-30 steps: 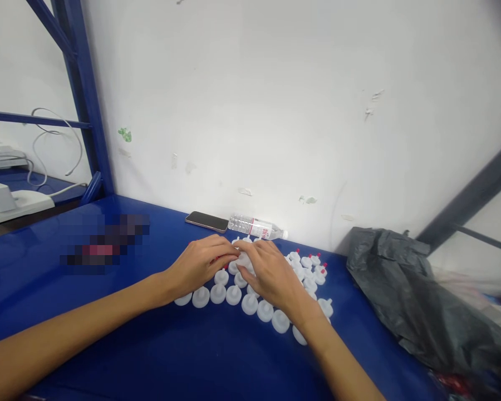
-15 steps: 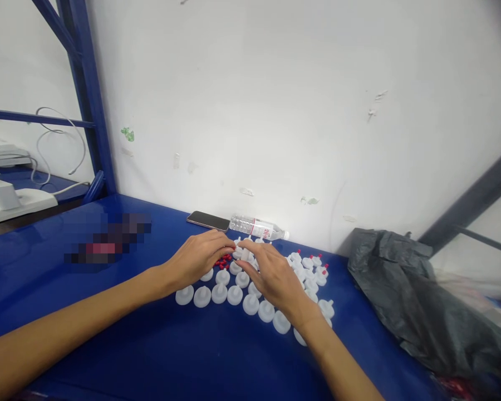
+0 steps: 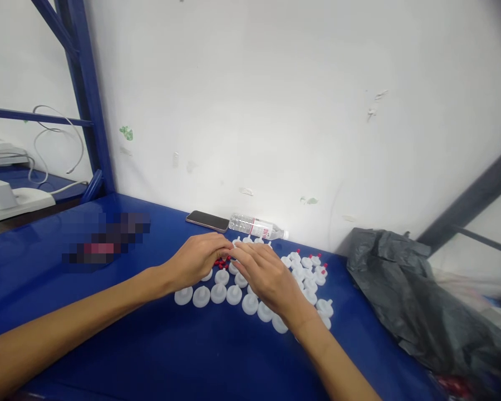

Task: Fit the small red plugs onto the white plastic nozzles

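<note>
Over the rows of white nozzled caps, my left hand [image 3: 200,257] and my right hand [image 3: 267,273] meet at the fingertips. The fingers of both are closed, and what they pinch is now mostly hidden. Half a second ago a red bit showed at my left fingertips and a white nozzled cap between my right fingers. Below the hands stand several white caps [image 3: 234,295], nozzles up. A small pile of red caps [image 3: 222,263] lies just under my fingertips. At the right, several white caps carry red tips [image 3: 316,259].
Behind the caps lie a dark phone [image 3: 207,220] and a clear plastic bottle [image 3: 256,227] along the wall. A dark grey plastic bag [image 3: 401,289] covers the right side of the blue table [image 3: 183,351]. A blurred-out item [image 3: 108,242] lies at the left.
My right hand has moved slightly left, and its fingertips now meet those of my left hand. The white piece between the hands has gone out of sight behind the fingers.
</note>
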The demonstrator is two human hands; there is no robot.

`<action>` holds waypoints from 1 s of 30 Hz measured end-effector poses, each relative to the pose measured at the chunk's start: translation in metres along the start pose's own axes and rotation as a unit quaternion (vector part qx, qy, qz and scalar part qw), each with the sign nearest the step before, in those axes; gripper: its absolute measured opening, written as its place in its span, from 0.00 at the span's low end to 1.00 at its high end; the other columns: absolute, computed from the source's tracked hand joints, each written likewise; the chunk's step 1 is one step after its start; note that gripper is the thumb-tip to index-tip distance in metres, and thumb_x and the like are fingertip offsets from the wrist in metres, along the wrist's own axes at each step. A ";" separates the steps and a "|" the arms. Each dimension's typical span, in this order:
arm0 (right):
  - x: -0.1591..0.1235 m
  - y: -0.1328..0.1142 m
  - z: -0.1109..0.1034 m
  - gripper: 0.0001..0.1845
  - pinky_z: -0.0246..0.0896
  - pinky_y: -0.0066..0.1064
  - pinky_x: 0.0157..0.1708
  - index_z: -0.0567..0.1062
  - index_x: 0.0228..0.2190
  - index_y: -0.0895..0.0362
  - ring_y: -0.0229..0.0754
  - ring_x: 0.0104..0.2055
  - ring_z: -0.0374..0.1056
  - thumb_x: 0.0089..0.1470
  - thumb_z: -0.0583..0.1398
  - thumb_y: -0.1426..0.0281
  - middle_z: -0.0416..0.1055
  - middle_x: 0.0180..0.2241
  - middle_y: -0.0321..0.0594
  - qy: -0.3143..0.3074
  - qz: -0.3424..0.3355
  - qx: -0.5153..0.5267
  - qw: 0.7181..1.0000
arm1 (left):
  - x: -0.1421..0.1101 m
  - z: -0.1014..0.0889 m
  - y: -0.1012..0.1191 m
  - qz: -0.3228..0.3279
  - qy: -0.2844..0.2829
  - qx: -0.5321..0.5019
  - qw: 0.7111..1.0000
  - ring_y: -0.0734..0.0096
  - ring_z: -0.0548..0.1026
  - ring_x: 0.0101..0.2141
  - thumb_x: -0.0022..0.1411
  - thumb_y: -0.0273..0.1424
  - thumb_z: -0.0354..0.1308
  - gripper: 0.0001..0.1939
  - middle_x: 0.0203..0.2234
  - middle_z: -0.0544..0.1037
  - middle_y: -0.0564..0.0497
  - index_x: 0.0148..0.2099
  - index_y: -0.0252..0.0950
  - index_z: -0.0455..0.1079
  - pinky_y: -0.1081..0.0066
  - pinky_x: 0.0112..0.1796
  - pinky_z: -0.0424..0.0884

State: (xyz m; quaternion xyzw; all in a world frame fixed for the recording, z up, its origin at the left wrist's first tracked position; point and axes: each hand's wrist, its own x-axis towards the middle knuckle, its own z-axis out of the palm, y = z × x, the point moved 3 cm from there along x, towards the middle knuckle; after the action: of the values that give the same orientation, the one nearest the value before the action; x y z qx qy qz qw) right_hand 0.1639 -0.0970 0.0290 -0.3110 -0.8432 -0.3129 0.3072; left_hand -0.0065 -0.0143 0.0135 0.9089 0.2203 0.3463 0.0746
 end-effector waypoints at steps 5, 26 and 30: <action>0.002 0.003 0.002 0.17 0.72 0.37 0.53 0.71 0.54 0.60 0.44 0.51 0.75 0.65 0.56 0.77 0.80 0.49 0.47 -0.020 0.011 -0.016 1.000 | 0.002 0.003 -0.003 -0.020 0.002 -0.006 1.000 0.68 0.77 0.38 0.75 0.32 0.48 0.14 0.37 0.81 0.50 0.46 0.37 0.76 0.70 0.40 0.71; -0.117 0.168 -0.053 0.15 0.64 0.41 0.44 0.80 0.37 0.58 0.54 0.44 0.71 0.62 0.57 0.64 0.79 0.41 0.51 -0.043 0.410 -0.272 0.869 | -0.003 0.002 -0.089 -0.124 -0.060 0.135 0.981 0.57 0.74 0.45 0.72 0.38 0.48 0.18 0.42 0.81 0.45 0.44 0.40 0.79 0.61 0.49 0.70; -0.134 0.176 -0.056 0.17 0.62 0.41 0.39 0.80 0.40 0.58 0.54 0.41 0.72 0.61 0.54 0.64 0.79 0.40 0.52 -0.124 0.471 -0.296 0.822 | -0.004 0.007 -0.090 -0.122 -0.076 0.119 0.982 0.57 0.75 0.46 0.72 0.37 0.46 0.19 0.41 0.80 0.44 0.44 0.38 0.79 0.60 0.52 0.67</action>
State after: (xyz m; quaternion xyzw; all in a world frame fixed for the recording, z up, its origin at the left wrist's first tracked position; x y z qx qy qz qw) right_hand 0.3905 -0.0743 0.0271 -0.7822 -0.4922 -0.3234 0.2035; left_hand -0.0363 0.0647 -0.0203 0.9011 0.3628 0.2361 0.0243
